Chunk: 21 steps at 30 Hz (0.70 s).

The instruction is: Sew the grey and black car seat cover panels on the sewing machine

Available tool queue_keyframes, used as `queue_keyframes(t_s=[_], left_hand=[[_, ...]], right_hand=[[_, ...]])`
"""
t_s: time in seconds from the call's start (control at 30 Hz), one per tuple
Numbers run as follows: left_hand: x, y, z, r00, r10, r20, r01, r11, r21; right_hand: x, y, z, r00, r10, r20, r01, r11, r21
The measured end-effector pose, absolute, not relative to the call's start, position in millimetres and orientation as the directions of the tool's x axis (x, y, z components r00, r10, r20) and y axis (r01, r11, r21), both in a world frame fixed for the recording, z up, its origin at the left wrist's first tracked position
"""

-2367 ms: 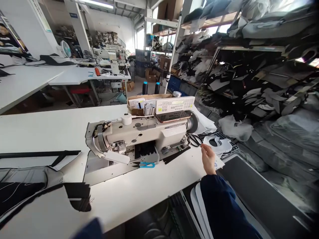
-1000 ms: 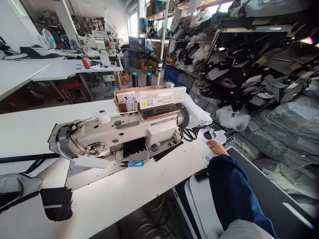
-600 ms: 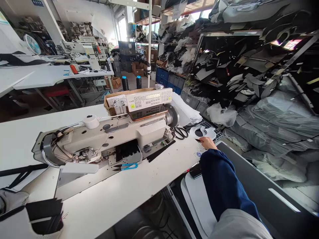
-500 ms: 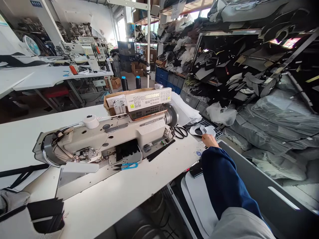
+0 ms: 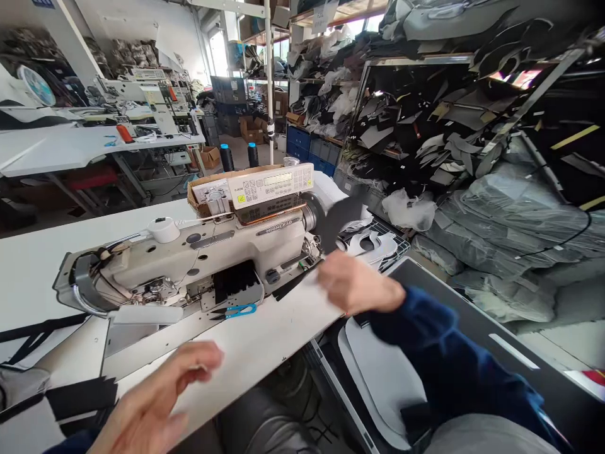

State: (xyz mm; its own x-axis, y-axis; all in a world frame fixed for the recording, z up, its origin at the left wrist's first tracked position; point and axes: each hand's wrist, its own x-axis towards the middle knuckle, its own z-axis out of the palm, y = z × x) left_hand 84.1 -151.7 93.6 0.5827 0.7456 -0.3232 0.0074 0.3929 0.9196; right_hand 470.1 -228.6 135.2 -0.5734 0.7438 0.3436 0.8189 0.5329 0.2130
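Half a second ago the right hand [image 5: 355, 285] lay at the stack of white cut pieces [image 5: 373, 243]; now it has swung back over the table [image 5: 265, 340] corner, blurred, pinching a dark cut piece [image 5: 341, 217] that stands up just before the sewing machine [image 5: 198, 258] wheel end. The left hand [image 5: 155, 403] has come in low at the near edge, fingers loosely spread and holding nothing

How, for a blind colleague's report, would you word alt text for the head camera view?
A person's blurred right hand is raised beside a beige sewing machine on a white table, a dark cut piece just above it; the grip is too blurred to judge. The left hand hovers open at the near table edge. Cluttered shelves stand behind.
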Motion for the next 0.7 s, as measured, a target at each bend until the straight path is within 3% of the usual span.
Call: queue_keyframes(t_s=[0.03,0.13,0.2,0.27,0.3,0.37,0.4,0.47,0.53,0.7], left_hand=[[95,-149,96,0.553,0.748,-0.367,0.019,0.429,0.903],[114,-155,91,0.488,0.653,-0.579,0.026,0.652,0.758],[104,-160,87,0.441,0.592,-0.674,-0.022,0.758,0.652],[75,-157,94,0.347,0.646,-0.680,-0.145,0.753,0.642],[55,-154,102,0.260,0.714,-0.650,-0.221,0.699,0.680],[7,-148,123,0.002,0.864,-0.504,-0.342,0.474,0.811],[-17,-148,132,-0.145,0.905,-0.400,-0.365,0.327,0.872],[-59,-154,137,-0.385,0.899,-0.211,-0.362,0.063,0.930],[-88,-167,119,-0.505,0.853,-0.131,-0.373,-0.079,0.925],[-124,-185,22,-0.550,0.832,-0.065,-0.319,-0.137,0.938]], right_hand=[[425,-226,131,-0.770,0.570,0.287,0.634,0.735,0.239],[305,-215,115,-0.963,0.161,0.214,0.213,0.946,0.245],[251,-206,104,-0.994,0.024,0.111,0.056,0.952,0.302],[220,-196,92,-0.993,-0.020,0.119,0.019,0.947,0.320],[213,-189,84,-0.984,-0.002,0.177,0.052,0.952,0.302],[206,-174,62,-0.922,0.156,0.353,0.229,0.958,0.173],[205,-166,48,-0.844,0.315,0.435,0.368,0.929,0.041],[200,-147,16,-0.690,0.582,0.430,0.566,0.805,-0.179],[186,-131,-14,-0.701,0.616,0.359,0.567,0.787,-0.243],[126,-109,-47,-0.779,0.528,0.339,0.462,0.848,-0.259]])
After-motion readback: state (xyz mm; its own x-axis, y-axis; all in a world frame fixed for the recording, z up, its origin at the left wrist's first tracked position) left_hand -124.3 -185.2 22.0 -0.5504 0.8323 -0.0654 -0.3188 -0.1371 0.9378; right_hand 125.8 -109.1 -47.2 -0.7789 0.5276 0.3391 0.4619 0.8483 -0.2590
